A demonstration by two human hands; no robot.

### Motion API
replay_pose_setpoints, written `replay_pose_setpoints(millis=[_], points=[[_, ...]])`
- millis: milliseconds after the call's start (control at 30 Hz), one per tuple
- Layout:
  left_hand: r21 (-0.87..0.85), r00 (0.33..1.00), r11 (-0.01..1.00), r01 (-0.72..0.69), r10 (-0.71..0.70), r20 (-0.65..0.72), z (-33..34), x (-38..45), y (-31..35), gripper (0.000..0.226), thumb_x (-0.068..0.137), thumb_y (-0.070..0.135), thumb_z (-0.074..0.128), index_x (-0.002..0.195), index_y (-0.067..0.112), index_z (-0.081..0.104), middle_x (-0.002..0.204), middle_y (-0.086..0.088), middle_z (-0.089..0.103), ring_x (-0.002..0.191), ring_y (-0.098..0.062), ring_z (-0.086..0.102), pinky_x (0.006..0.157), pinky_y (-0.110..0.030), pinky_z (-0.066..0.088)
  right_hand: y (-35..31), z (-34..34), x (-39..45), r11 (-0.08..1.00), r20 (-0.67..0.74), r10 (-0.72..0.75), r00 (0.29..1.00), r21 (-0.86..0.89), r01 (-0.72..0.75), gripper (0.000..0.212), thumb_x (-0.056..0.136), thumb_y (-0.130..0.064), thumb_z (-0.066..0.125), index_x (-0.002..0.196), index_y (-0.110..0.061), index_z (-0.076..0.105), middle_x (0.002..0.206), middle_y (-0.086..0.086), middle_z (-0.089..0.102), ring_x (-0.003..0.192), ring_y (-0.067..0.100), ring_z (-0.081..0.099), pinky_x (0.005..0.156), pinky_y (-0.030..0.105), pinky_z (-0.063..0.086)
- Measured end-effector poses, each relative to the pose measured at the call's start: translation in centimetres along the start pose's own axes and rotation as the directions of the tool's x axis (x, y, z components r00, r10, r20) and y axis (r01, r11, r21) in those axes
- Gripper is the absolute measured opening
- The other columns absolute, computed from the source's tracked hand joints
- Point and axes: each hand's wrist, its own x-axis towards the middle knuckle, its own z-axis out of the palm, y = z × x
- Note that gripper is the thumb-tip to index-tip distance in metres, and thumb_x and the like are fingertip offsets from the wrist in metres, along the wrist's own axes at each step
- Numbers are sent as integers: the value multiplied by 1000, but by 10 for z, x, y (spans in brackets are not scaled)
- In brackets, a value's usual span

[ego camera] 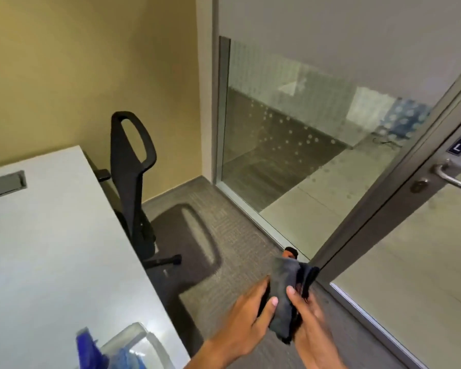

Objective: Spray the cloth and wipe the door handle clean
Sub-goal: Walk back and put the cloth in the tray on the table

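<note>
A dark grey cloth [286, 294], folded into a wad, is held between both hands low in the middle of the view. My left hand [246, 319] grips its left side with the thumb on top. My right hand [310, 323] pinches its right side. The metal lever door handle [453, 178] sits on the glass door's frame at the far right, well above and to the right of the cloth, with a round lock [418, 186] below it. A blue spray bottle [87, 347] stands at the bottom left on the table, blurred.
A white table [51, 235] fills the left side, with a clear container [133, 344] near its front corner. A black office chair [135, 182] stands against the yellow wall. The glass door [410, 262] and a glass partition [290, 142] close off the right.
</note>
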Motion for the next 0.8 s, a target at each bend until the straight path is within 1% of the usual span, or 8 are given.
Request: replay_pose_setpoints(millis=[100, 233, 367, 400, 533, 567, 667, 800], points=[[-39, 999, 999, 22, -24, -32, 3, -30, 2, 48, 104, 54, 37, 150, 40, 34, 146, 20, 50, 135, 0, 48, 114, -36, 43, 19, -10, -19, 999, 2, 16, 1000, -45, -16, 47, 83, 0, 65, 128, -8, 54, 119, 20, 68, 106, 35, 66, 92, 42, 53], [-56, 994, 997, 50, -55, -94, 14, -74, 8, 43, 105, 49, 40, 146, 37, 40, 141, 14, 55, 131, -5, 53, 111, -40, 45, 37, -24, -46, 997, -3, 69, 998, -34, -69, 31, 89, 0, 59, 120, -3, 56, 113, 21, 67, 91, 31, 66, 65, 28, 62], [-80, 987, 993, 92, -101, -126, 27, -123, 9, 41, 105, 46, 42, 144, 34, 44, 139, 13, 58, 131, -6, 54, 110, -39, 46, 60, -42, -78, 989, -26, 110, 994, -101, -112, 35, 88, -3, 63, 123, 0, 57, 117, 25, 66, 100, 38, 65, 85, 42, 55], [-80, 985, 991, 103, -113, -130, 29, -135, 8, 39, 105, 46, 43, 142, 34, 45, 137, 14, 59, 129, -6, 55, 109, -37, 47, 64, -44, -88, 987, -13, 106, 994, -122, -107, 33, 87, -3, 64, 119, 0, 59, 116, 26, 66, 97, 37, 66, 85, 42, 53], [-92, 970, 979, 183, -195, -143, 32, -180, 8, 36, 101, 53, 44, 136, 45, 49, 127, 25, 64, 121, 3, 59, 100, -14, 48, 83, -48, -122, 977, 25, 105, 994, -187, -99, 25, 84, -7, 68, 109, -6, 64, 103, 19, 73, 88, 33, 71, 80, 40, 56], [-90, 963, 974, 206, -218, -159, 32, -192, 8, 39, 100, 54, 44, 138, 46, 47, 130, 27, 62, 124, 4, 58, 103, -14, 47, 87, -46, -130, 975, 25, 107, 994, -198, -100, 26, 84, -8, 70, 109, -6, 65, 101, 18, 74, 89, 33, 71, 80, 40, 56], [-69, 946, 967, 244, -253, -205, 27, -224, 6, 50, 102, 45, 46, 150, 35, 38, 148, 10, 54, 137, -8, 50, 116, -32, 41, 102, -40, -150, 967, 44, 131, 990, -227, -118, 22, 83, -8, 71, 104, -10, 66, 95, 17, 75, 87, 35, 71, 73, 37, 55], [-96, 919, 964, 248, -266, -290, 12, -265, 6, 39, 103, 38, 48, 139, 52, 40, 139, 20, 58, 128, 3, 54, 109, -16, 44, 126, -25, -172, 944, 106, 180, 978, -297, -142, 22, 82, -9, 73, 103, -12, 67, 89, 10, 78, 82, 29, 75, 62, 33, 58]])
